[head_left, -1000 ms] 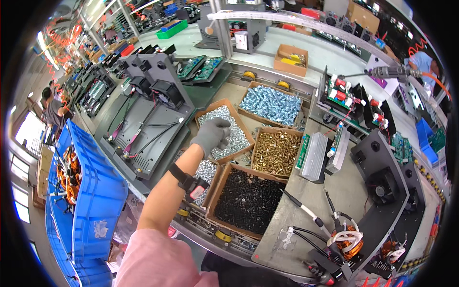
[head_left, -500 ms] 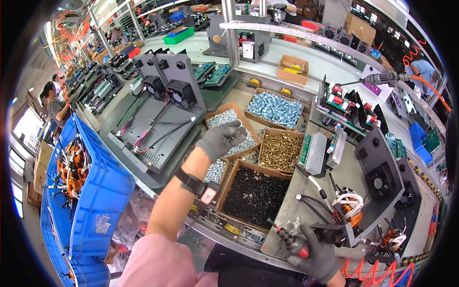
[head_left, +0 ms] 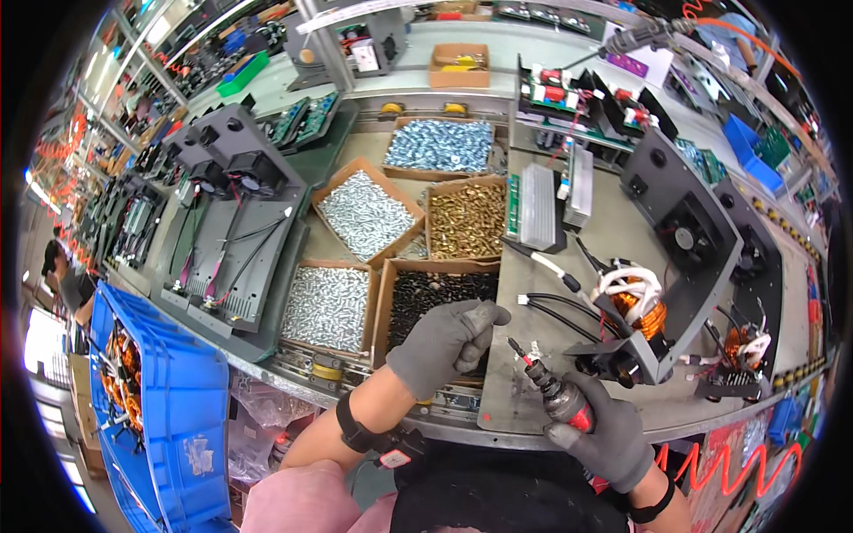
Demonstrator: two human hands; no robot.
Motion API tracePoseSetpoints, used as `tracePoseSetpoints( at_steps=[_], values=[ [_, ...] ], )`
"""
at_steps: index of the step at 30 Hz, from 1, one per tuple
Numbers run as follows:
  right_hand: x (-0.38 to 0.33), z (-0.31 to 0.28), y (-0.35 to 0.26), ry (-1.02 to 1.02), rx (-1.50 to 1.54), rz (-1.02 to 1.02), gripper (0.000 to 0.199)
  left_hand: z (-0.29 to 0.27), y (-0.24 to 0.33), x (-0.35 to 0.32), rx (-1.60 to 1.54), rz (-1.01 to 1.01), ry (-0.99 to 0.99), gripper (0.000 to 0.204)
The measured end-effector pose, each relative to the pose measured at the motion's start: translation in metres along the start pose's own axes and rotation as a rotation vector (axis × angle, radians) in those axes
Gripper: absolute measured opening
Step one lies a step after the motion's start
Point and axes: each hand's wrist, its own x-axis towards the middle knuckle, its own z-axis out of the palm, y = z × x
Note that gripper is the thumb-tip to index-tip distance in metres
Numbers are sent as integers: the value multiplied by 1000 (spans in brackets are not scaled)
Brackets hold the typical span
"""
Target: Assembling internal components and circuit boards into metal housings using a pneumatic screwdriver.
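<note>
My left hand (head_left: 444, 348), in a grey glove, is above the box of black screws (head_left: 444, 291), fingertips pinched together. Whatever is between them is too small or hidden to make out. My right hand (head_left: 613, 435), gloved too, grips a black and red power screwdriver (head_left: 562, 398). Its bit points up and left, a short gap from the left fingertips. Right of the screwdriver stands a dark metal panel (head_left: 662, 200) with a fan, and a copper-wound coil (head_left: 641, 302) with white leads lies before it.
Boxes of silver screws (head_left: 327, 306), brass-coloured screws (head_left: 466, 218) and bluish screws (head_left: 440, 145) sit mid-bench. A fan-fitted chassis (head_left: 235, 253) lies left. A blue bin (head_left: 182, 400) of coils stands front left. A second driver (head_left: 644, 37) hangs at upper right. A red coiled hose (head_left: 724, 471) runs lower right.
My left hand has moved from over the silver screws to above the black ones, closing its fingers. My right hand has lifted the screwdriver slightly. The view has shifted.
</note>
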Motion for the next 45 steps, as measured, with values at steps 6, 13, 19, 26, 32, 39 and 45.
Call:
tracePoseSetpoints(
  at_steps=[6,13,19,26,32,39,45],
  values=[
    [-11,-3,10,9,-50,25,63,17,-9,-8,153,45,-72,36],
    [-10,-7,10,-38,-123,-20,62,17,-10,-12,89,36,-156,27],
    [-11,-14,9,-24,-235,-58,64,28,2,-12,424,27,-72,22],
    [-20,-21,2,-25,-370,-129,68,47,-8,-7,616,291,-61,21],
    [-22,-19,16,74,-268,-129,66,57,8,-8,253,103,56,25],
    [-23,-23,17,62,-290,-87,67,66,10,-7,303,46,40,24],
    [-21,-23,18,74,-297,-92,68,64,10,-5,329,41,29,23]
  ],
)
